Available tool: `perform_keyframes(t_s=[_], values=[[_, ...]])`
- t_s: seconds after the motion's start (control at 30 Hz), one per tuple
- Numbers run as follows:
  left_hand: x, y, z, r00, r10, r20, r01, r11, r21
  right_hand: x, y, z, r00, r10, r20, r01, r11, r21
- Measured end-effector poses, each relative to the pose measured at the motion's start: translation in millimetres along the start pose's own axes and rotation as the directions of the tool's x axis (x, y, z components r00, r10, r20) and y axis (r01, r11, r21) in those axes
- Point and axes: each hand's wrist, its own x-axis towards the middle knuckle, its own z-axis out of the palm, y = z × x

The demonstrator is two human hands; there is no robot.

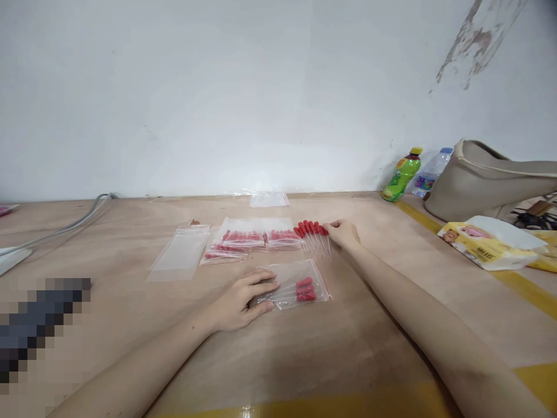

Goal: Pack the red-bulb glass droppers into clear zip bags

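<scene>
Your left hand [243, 297] lay palm down, thumb and fingers parted, over the left end of a clear bag [319, 273] flat on the table [108, 307]. Inside, three droppers [306, 290] had their red bulbs toward the bag's red-edged right end. Your right hand [346, 233] reached farther out, its fingertips at the rightmost bulb of the fanned loose droppers [311, 228]; whether they pinched it, you could not tell. Just left of the fan lay the filled bags [261, 223], then flat sleeves [180, 255]. A green bottle [402, 177] stood by the wall [217, 104], well beyond your right hand.
</scene>
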Motion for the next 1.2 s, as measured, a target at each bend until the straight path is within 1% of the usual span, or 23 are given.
perform_keyframes(t_s=[0.1,0.17,0.2,0.27,0.33,0.4,0.47,0.6,0.67,0.7,0.77,0.83,0.9,0.97,1.03,1.1,1.2], values=[[0,0,-0.3,1.0,0.002,0.0,-0.002,1.0,-0.004,-9,-3,-5,0.999,-0.038,0.005,0.037,0.993,0.108],[0,0,-0.4,1.0,-0.001,0.002,0.001,1.0,-0.006,-19,-2,-11,0.995,-0.086,0.039,0.073,0.959,0.273],[0,1,-0.4,1.0,-0.001,0.002,0.001,1.0,-0.004,-26,-1,-14,0.992,-0.113,0.055,0.083,0.921,0.381],[0,0,-0.2,1.0,0.002,-0.001,-0.002,1.0,-0.002,-41,5,-21,0.987,-0.144,0.068,0.077,0.808,0.584],[0,0,0.2,1.0,0.004,-0.009,-0.004,1.0,-0.005,-55,12,-25,0.991,-0.119,0.068,0.038,0.716,0.697],[0,-1,0.8,1.0,0.004,-0.014,-0.004,1.0,-0.009,-66,18,-26,0.993,-0.069,0.091,-0.021,0.67,0.742],[-1,-1,1.2,1.0,0.004,-0.017,-0.004,1.0,-0.009,-75,21,-25,0.991,-0.036,0.13,-0.077,0.643,0.762],[0,-1,0.8,1.0,0.007,-0.019,-0.007,1.0,-0.008,-89,17,-21,0.978,-0.006,0.209,-0.168,0.571,0.804],[0,1,0.0,1.0,-0.002,-0.022,0.002,1.0,-0.015,-95,14,-21,0.957,-0.008,0.291,-0.241,0.541,0.806],[1,2,-0.4,1.0,-0.007,-0.024,0.007,1.0,-0.019,-98,13,-22,0.937,-0.02,0.349,-0.283,0.546,0.789],[1,3,-1.0,0.999,-0.014,-0.031,0.014,1.0,-0.023,-102,13,-25,0.889,-0.078,0.452,-0.317,0.608,0.728],[0,4,-1.1,0.999,-0.013,-0.043,0.012,1.0,-0.026,-103,15,-28,0.845,-0.154,0.513,-0.268,0.706,0.655],[0,3,-0.7,0.999,-0.009,-0.047,0.008,1.0,-0.029,-102,17,-31,0.808,-0.205,0.553,-0.202,0.784,0.587],[0,2,0.1,0.999,-0.004,-0.048,0.003,1.0,-0.028,-100,18,-32,0.77,-0.235,0.593,-0.167,0.824,0.542],[0,1,0.8,0.999,-0.009,-0.039,0.008,1.0,-0.019,-100,17,-31,0.739,-0.276,0.615,-0.134,0.834,0.535],[0,0,1.1,0.999,-0.017,-0.032,0.017,1.0,-0.008,-101,15,-27,0.733,-0.316,0.602,-0.076,0.842,0.534],[0,1,0.4,0.999,-0.024,-0.031,0.024,1.0,-0.003,-105,11,-20,0.76,-0.336,0.555,0.015,0.864,0.503]])
